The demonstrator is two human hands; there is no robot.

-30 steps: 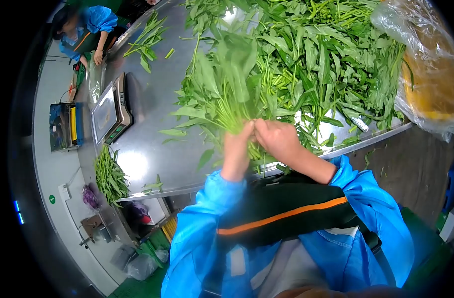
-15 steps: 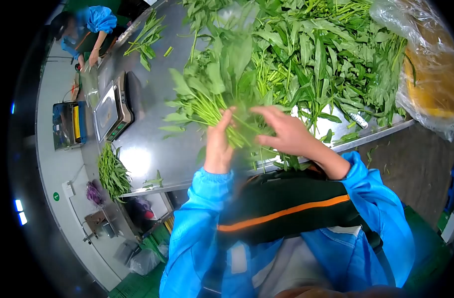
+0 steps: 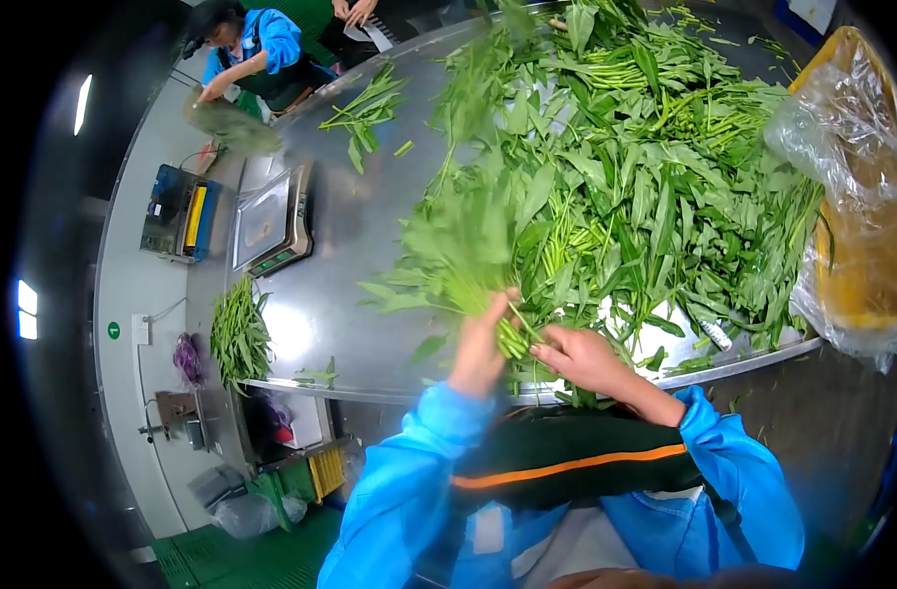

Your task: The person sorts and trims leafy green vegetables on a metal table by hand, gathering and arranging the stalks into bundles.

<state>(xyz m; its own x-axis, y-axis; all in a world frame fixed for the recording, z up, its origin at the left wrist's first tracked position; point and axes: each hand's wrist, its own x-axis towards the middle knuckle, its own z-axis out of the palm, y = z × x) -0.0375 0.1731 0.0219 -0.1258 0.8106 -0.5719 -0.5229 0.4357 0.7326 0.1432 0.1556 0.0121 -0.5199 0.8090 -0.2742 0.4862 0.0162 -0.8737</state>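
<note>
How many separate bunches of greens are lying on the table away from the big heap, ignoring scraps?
2: a small bunch beyond the scale, and a fuller bunch at the near left corner. Others may be hidden.

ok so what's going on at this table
The person's left hand grips a bunch of greens by the stems, with the right hand at the stem ends. A big pile spreads over the metal table. Beyond the scale, a co-worker handles something too blurred to make out.

Left hand (image 3: 481,346) curled closed, right hand (image 3: 586,361) beside it, fingers bent
</note>
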